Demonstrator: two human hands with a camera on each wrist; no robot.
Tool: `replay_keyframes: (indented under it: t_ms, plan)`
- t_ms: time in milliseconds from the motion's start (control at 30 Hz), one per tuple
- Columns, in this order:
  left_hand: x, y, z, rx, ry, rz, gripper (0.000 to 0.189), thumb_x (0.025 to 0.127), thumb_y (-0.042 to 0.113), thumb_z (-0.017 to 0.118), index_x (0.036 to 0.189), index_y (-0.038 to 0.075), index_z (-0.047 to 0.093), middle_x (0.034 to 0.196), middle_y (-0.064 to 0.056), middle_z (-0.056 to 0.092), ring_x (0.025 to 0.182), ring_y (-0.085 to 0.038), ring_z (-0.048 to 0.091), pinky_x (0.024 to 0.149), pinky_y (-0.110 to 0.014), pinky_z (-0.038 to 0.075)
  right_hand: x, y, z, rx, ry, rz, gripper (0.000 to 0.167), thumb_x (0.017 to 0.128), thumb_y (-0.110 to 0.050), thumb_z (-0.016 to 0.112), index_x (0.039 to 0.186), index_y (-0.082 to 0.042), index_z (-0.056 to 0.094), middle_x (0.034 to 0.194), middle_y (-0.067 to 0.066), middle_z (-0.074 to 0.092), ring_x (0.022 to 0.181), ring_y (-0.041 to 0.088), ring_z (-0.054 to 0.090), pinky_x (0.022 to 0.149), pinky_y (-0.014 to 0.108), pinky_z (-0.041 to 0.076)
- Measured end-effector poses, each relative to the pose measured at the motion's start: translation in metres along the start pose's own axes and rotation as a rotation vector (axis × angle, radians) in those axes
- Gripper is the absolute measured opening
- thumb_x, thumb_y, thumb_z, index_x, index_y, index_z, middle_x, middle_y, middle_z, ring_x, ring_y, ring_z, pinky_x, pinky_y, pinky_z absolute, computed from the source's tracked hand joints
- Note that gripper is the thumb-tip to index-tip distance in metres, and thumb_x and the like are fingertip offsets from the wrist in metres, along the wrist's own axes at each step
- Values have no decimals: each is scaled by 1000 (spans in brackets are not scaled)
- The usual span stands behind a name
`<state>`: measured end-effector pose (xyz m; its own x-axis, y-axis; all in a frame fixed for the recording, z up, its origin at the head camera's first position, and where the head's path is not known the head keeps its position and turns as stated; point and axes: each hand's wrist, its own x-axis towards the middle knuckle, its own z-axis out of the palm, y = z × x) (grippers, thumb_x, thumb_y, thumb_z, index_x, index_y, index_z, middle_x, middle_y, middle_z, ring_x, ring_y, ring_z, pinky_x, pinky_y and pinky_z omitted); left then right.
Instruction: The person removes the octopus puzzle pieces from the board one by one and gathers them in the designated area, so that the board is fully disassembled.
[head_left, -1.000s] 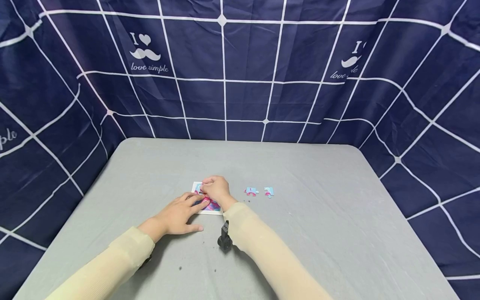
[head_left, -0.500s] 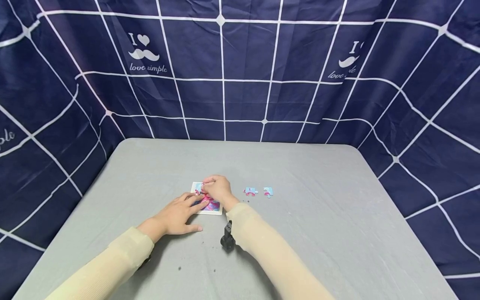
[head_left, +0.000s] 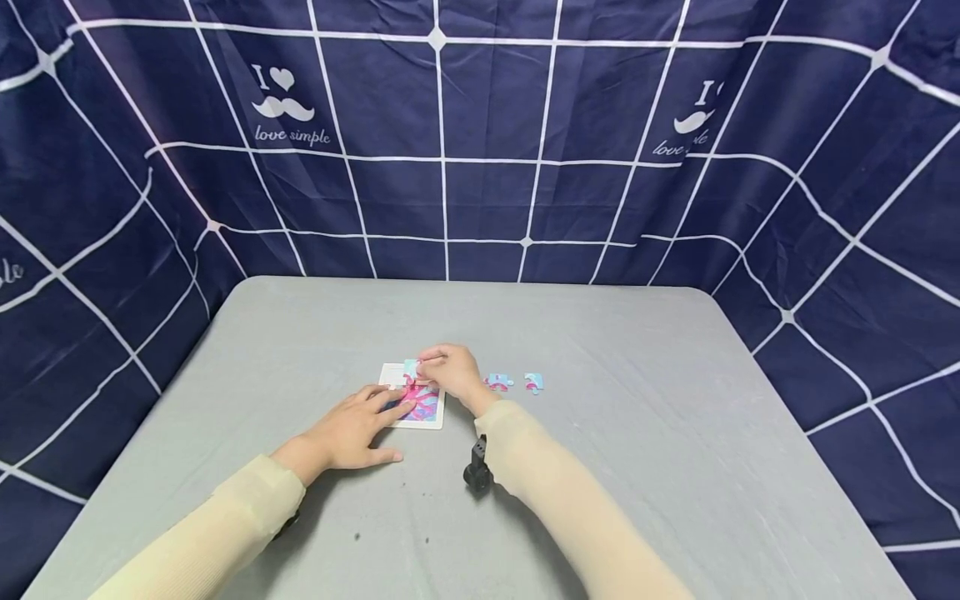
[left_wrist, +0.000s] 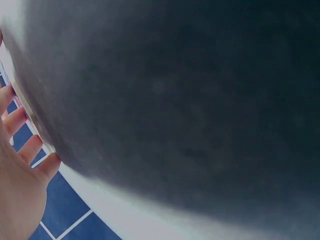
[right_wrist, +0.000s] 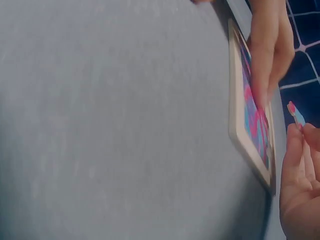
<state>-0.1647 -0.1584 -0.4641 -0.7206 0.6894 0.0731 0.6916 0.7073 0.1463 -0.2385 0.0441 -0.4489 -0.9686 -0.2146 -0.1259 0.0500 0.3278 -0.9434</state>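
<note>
A small jigsaw puzzle in a white-rimmed tray lies on the table, its picture pink, purple and blue. My left hand rests flat with spread fingers, its fingertips on the assembled part of the puzzle. Between thumb and fingers my right hand pinches a light-blue and pink puzzle piece over the tray's far side. In the right wrist view this piece stands up tilted from the fingertips, apart from the tray. Bare white tray bottom shows at the far left corner. The left wrist view catches only the left hand's fingers at the tray edge.
Two loose puzzle pieces lie to the right of the tray: one close beside the right hand, the other farther right. The grey table is bordered by a dark blue curtain with white lines. Small dark specks dot the tabletop.
My right hand has moved right and a little away, lifting the piece off the far left corner of the tray, where white now shows. The left hand stays in place.
</note>
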Motion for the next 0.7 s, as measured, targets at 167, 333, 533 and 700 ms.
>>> replay_keyframes:
  t_ms: [167, 333, 533, 700]
  plan:
    - [0, -1, 0, 2, -1, -2, 78, 83, 59, 62, 147, 19, 41, 146, -8, 39, 130, -34, 34, 101, -53, 33, 1, 4, -15, 25, -25, 1, 23, 85, -2, 68, 108, 2, 67, 93, 11, 71, 81, 18, 69, 69, 27, 54]
    - [0, 0, 0, 2, -11, -11, 78, 83, 60, 61, 147, 19, 40, 147, -7, 37, 131, -34, 33, 102, -53, 32, 1, 7, -28, -5, -18, 22, 24, 86, -4, 68, 109, 0, 68, 93, 10, 71, 80, 17, 67, 68, 26, 54]
    - [0, 2, -3, -7, -24, -23, 79, 83, 59, 62, 147, 19, 40, 147, -8, 37, 131, -35, 33, 101, -54, 32, 0, 12, -43, -4, -20, 51, 24, 86, -3, 67, 110, 1, 67, 93, 10, 71, 82, 17, 69, 69, 27, 54]
    - [0, 2, -3, -9, -29, -27, 79, 83, 59, 61, 147, 19, 39, 148, -8, 37, 131, -35, 33, 102, -54, 32, -4, 11, -54, -8, -20, 77, 24, 86, -2, 66, 110, 1, 67, 93, 11, 71, 83, 19, 69, 69, 27, 54]
